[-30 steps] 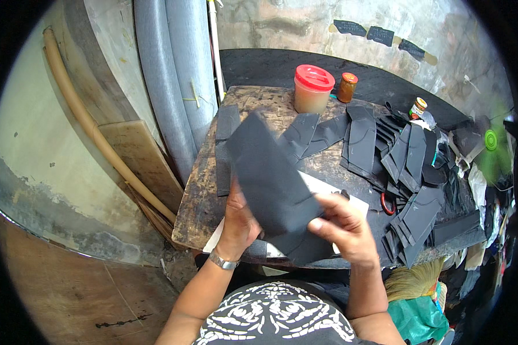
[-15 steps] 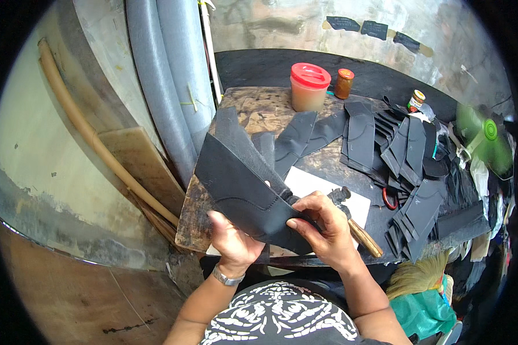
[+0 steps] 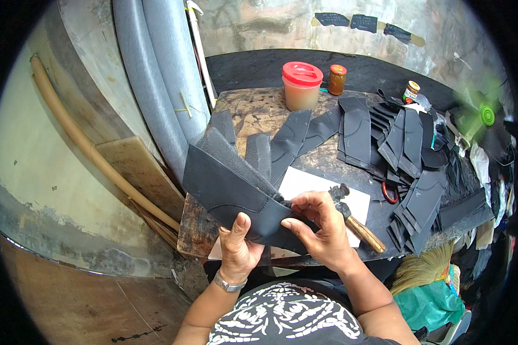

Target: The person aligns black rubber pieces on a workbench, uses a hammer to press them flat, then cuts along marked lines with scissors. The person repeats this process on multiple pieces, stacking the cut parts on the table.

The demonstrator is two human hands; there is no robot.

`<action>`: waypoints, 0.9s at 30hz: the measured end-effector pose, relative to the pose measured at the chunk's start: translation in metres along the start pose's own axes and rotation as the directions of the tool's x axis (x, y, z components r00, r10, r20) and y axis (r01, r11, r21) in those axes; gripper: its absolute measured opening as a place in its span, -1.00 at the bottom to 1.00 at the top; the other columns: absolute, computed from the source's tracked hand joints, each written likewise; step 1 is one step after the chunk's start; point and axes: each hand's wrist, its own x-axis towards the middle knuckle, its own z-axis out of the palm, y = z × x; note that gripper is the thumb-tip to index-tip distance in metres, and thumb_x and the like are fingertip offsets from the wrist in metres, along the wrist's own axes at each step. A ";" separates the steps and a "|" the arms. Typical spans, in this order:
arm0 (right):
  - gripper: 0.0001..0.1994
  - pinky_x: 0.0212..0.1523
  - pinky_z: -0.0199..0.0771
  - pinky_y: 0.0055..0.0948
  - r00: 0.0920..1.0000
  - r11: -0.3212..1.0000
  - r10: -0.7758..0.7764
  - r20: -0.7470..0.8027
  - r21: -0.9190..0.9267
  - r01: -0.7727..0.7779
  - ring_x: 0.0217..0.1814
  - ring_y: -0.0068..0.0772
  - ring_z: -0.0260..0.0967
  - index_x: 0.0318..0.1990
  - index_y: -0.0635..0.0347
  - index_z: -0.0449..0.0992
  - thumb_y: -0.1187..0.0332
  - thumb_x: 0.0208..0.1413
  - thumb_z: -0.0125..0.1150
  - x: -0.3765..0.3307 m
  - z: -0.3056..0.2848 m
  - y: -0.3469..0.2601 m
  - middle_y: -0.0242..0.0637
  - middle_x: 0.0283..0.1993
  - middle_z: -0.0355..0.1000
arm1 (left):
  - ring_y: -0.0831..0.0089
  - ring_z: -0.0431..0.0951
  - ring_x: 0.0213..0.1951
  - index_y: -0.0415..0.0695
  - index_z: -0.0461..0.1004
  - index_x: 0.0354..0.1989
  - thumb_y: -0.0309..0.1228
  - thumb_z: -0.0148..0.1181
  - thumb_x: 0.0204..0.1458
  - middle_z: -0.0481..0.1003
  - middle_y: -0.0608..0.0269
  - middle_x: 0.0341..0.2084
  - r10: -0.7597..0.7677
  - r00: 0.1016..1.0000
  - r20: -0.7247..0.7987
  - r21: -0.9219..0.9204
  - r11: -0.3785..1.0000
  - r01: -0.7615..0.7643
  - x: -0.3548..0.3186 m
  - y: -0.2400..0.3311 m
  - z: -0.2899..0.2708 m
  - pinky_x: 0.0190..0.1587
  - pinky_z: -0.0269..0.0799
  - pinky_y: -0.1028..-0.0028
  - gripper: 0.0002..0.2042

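A large curved piece of black leather (image 3: 230, 184) is held up over the near left edge of the worn wooden table (image 3: 253, 109). My left hand (image 3: 239, 247) grips its lower edge from beneath, thumb on the front face. My right hand (image 3: 319, 221) pinches the right end of the same piece between thumb and fingers. Just behind my right hand, a hammer (image 3: 354, 221) with a wooden handle lies on a white sheet (image 3: 308, 184).
Several cut black leather pieces (image 3: 397, 144) are spread and stacked over the table's right half. A red-lidded plastic jar (image 3: 301, 85) and a small brown jar (image 3: 336, 79) stand at the back. Grey pipes (image 3: 155, 80) and a wooden board (image 3: 135, 167) lean at left. A broom (image 3: 420, 270) is below right.
The leather piece has swung down and leftward, from upright over the table to lying flatter toward the near left edge. Both hands have kept hold of it.
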 end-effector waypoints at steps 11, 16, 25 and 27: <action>-0.59 -0.10 0.53 -0.43 0.999 0.997 -0.037 0.010 -0.070 0.038 -0.15 -0.37 0.46 0.06 0.30 0.39 0.52 0.06 0.35 0.005 0.000 -0.002 -0.16 -0.11 0.43 | 0.39 0.51 0.00 -0.15 0.32 0.16 -0.30 0.34 0.09 0.45 0.24 -0.02 -0.016 0.998 -0.059 -0.045 0.999 0.013 -0.001 0.001 0.002 0.11 0.50 0.30 -0.50; -0.55 -0.18 0.51 -0.38 0.998 0.988 -0.060 0.020 -0.139 0.062 -0.20 -0.29 0.46 0.10 0.28 0.39 0.52 0.03 0.36 0.006 0.000 -0.003 -0.12 -0.14 0.43 | 0.37 0.51 0.02 -0.14 0.32 0.17 -0.28 0.33 0.09 0.45 0.25 -0.01 0.007 0.995 -0.095 -0.016 1.000 -0.009 -0.001 -0.002 0.002 0.13 0.49 0.28 -0.50; -0.65 -0.23 0.36 -0.32 0.995 0.928 -0.079 0.053 -0.361 0.093 -0.29 -0.19 0.37 -0.02 0.24 0.53 0.38 0.01 0.39 0.009 -0.005 -0.002 -0.15 -0.29 0.38 | 0.39 0.50 0.02 -0.12 0.34 0.15 -0.31 0.32 0.11 0.44 0.26 -0.01 0.019 0.995 -0.101 -0.007 1.000 -0.020 0.000 -0.001 0.002 0.12 0.48 0.29 -0.54; -0.68 -0.21 0.33 -0.31 0.989 0.911 -0.142 0.028 -0.388 0.142 -0.29 -0.19 0.36 -0.07 0.23 0.55 0.35 0.02 0.39 0.011 -0.005 -0.002 -0.17 -0.31 0.38 | 0.39 0.49 0.02 -0.13 0.33 0.16 -0.29 0.32 0.11 0.44 0.27 -0.01 0.017 0.992 -0.122 -0.002 1.000 -0.018 0.000 -0.002 0.001 0.13 0.47 0.30 -0.53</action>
